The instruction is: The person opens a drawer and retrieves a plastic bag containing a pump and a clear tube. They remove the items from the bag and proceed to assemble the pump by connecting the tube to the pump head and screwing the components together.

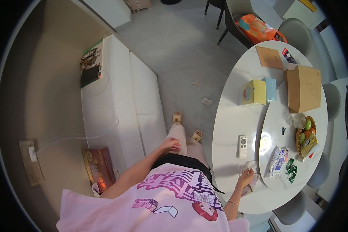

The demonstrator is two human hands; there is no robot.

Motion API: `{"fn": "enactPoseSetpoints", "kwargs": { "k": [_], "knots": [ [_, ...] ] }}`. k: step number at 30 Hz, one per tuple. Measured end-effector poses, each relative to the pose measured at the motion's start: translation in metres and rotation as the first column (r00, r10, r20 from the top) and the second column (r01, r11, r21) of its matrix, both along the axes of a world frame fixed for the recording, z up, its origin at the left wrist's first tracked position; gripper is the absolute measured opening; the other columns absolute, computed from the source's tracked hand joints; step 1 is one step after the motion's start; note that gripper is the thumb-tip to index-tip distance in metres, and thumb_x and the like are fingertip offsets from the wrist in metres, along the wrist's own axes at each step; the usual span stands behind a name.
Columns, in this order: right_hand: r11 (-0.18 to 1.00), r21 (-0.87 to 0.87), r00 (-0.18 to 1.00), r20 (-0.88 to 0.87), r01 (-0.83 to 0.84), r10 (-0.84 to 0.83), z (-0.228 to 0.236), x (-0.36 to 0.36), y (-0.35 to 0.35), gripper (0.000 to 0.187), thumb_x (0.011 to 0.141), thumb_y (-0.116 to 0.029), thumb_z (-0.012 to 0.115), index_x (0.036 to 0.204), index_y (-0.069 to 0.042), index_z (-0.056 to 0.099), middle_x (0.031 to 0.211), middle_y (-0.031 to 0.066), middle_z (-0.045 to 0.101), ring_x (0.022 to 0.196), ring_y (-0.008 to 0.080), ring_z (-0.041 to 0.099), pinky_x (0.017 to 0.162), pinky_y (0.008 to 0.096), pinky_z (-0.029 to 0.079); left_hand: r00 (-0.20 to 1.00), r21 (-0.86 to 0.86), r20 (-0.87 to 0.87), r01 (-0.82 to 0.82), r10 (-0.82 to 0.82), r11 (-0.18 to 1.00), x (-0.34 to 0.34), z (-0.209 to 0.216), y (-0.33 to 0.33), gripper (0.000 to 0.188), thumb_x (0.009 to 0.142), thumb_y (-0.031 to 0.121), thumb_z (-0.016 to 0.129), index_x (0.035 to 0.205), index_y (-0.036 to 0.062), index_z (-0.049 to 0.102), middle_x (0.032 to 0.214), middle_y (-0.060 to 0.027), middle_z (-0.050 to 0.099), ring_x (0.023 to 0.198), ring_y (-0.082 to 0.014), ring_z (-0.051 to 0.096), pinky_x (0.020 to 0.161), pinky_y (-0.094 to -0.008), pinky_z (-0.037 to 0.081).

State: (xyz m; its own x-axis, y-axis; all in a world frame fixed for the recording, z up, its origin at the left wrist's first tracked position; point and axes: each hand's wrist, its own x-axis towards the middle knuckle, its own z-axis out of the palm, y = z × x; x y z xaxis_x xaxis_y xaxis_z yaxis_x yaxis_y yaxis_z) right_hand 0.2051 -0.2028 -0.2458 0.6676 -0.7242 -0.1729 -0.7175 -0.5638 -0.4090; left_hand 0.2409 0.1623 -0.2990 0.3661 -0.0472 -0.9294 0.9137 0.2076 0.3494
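My left hand [171, 144] hangs in front of my thigh with its fingers curled in, and nothing shows in them. Over the near edge of the white oval table [228, 127], my right hand [245, 178] is closed on a crumpled whitish tissue [243, 166]. A pinkish, patterned crumpled piece [251, 187] lies under and beside that hand; whether it belongs to the tissue I cannot tell. Just beyond the tissue is a white remote control [242, 146]. To the right, a pack of wipes [277, 162] rests on the round turntable [265, 127].
The table also bears a yellow box [253, 92], a blue box [270, 89], a brown paper bag [304, 89], a fruit basket [300, 141] and a glass [297, 121]. Crumpled tissues [206, 101] lie on the floor. A white cabinet [120, 96] stands left; grey chairs [292, 208] ring the table.
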Motion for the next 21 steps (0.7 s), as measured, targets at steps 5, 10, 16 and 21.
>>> {"fn": "enactPoseSetpoints", "kwargs": {
  "k": [5,10,16,21],
  "knots": [
    [0.966,-0.259,0.994,0.108,0.007,0.022,0.032,0.013,0.036,0.024,0.081,-0.015,0.051,0.097,0.003,0.051,0.085,0.0146,0.056,0.065,0.0253,0.056,0.058,0.0314,0.046,0.947,-0.034,0.052,0.318,-0.316,0.948,0.058,-0.025,0.01,0.03,0.08,0.028,0.052,0.09,-0.0005,0.049,0.082,-0.0112,0.057,0.062,-0.0161,0.056,0.055,-0.0255,0.047],
    [0.957,-0.008,0.952,-0.099,-0.291,0.289,0.034,0.045,0.094,0.034,0.078,-0.015,0.053,0.107,0.001,0.047,0.103,0.0181,0.05,0.082,0.0291,0.053,0.073,0.036,0.042,0.956,-0.061,0.076,0.287,-0.282,0.956,0.127,-0.027,0.023,0.033,0.08,0.03,0.051,0.091,-0.0014,0.05,0.084,-0.0115,0.057,0.063,-0.0163,0.056,0.056,-0.0264,0.047],
    [0.828,0.261,0.732,-0.386,-0.497,0.561,0.009,0.094,0.147,0.068,0.075,-0.025,0.056,0.119,0.014,0.023,0.123,0.0348,0.023,0.12,0.0431,0.016,0.1,0.0405,0.017,0.974,-0.041,-0.009,0.225,-0.226,0.973,0.172,-0.007,0.05,0.028,0.079,0.025,0.052,0.09,-0.0001,0.049,0.08,-0.0107,0.056,0.06,-0.0175,0.056,0.057,-0.0278,0.049],
    [0.822,0.326,0.617,-0.546,-0.466,0.567,-0.017,0.099,0.149,0.084,0.074,-0.044,0.051,0.114,0.023,0.019,0.118,0.0437,0.018,0.117,0.0517,0.01,0.099,0.0472,0.012,0.989,-0.082,-0.006,0.143,-0.144,0.986,0.185,-0.03,0.069,0.027,0.078,0.023,0.055,0.09,-0.0009,0.049,0.081,-0.0127,0.056,0.063,-0.0183,0.058,0.057,-0.0278,0.05]
  ]
}}
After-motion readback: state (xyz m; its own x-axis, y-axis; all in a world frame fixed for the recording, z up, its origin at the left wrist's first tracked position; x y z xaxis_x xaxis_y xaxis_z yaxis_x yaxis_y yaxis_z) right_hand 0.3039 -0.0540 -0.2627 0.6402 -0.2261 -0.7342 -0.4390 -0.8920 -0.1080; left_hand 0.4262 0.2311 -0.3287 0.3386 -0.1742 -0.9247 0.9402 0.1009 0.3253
